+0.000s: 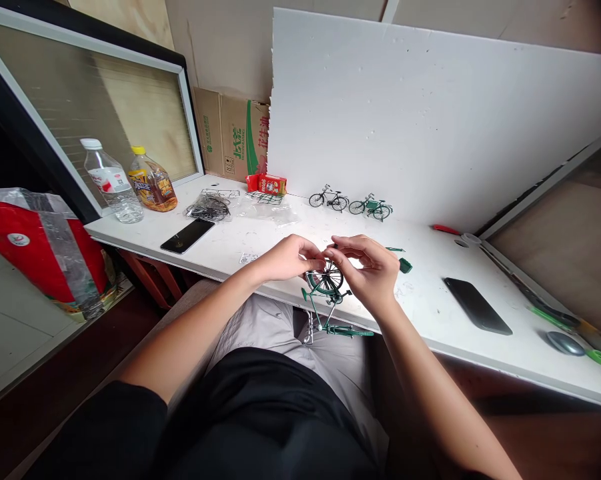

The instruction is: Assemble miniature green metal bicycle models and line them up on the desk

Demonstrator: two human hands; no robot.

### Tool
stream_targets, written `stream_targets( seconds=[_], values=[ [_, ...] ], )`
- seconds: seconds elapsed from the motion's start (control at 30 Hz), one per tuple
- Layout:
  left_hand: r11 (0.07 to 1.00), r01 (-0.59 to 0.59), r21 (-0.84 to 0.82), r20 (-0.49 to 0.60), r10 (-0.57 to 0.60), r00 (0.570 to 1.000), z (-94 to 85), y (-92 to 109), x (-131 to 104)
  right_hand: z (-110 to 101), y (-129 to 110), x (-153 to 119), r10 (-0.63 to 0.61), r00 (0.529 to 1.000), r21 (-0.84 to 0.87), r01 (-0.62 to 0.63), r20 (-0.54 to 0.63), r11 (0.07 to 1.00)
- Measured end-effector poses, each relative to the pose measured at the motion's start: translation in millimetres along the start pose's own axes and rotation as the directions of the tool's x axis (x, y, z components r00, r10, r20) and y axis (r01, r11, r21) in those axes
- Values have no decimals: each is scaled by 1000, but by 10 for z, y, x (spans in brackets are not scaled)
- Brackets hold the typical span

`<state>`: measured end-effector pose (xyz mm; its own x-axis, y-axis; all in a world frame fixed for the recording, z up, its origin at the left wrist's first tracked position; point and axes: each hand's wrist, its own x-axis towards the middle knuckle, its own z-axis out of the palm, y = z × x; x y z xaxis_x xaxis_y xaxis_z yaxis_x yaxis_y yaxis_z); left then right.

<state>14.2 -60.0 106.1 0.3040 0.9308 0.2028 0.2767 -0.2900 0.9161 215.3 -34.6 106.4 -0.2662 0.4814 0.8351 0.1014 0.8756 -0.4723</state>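
Note:
Both hands pinch a green model bicycle [324,300] at its upper wheel, over the table's front edge. My left hand [295,257] grips the wheel's left side, thumb and fingers together. From the right, my right hand [365,263] closes its thumb and index finger at the wheel's top; a small dark bit shows between them, too small to name. The bicycle's frame and other wheel hang down towards my lap. Just right of my right hand lie a small green basket-like part [405,265] and a thin green piece [395,249].
Two assembled model bicycles [329,199] stand by the white board [430,120]. At left are a phone [187,235], two bottles [153,180], a plastic bag of dark parts [209,207] and a cardboard box [233,137]. A dark phone-like slab [477,305] and a mouse-like object [564,343] lie right.

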Motion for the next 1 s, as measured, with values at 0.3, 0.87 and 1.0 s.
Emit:
stream_targets(
  seconds=[0.3, 0.87, 1.0],
  values=[
    [1000, 10, -6, -20, -10, 1000, -1, 5, -12, 0, -66, 4, 37, 999, 48, -38, 36, 998],
    [999, 37, 27, -87, -34, 996, -58, -63, 28, 48, -22, 43, 135, 985, 203, -112, -104, 973],
    [1000, 27, 6, -71, -26, 997, -57, -70, 22, 50, -18, 39, 140, 987, 224, -119, -84, 967]
  ],
)
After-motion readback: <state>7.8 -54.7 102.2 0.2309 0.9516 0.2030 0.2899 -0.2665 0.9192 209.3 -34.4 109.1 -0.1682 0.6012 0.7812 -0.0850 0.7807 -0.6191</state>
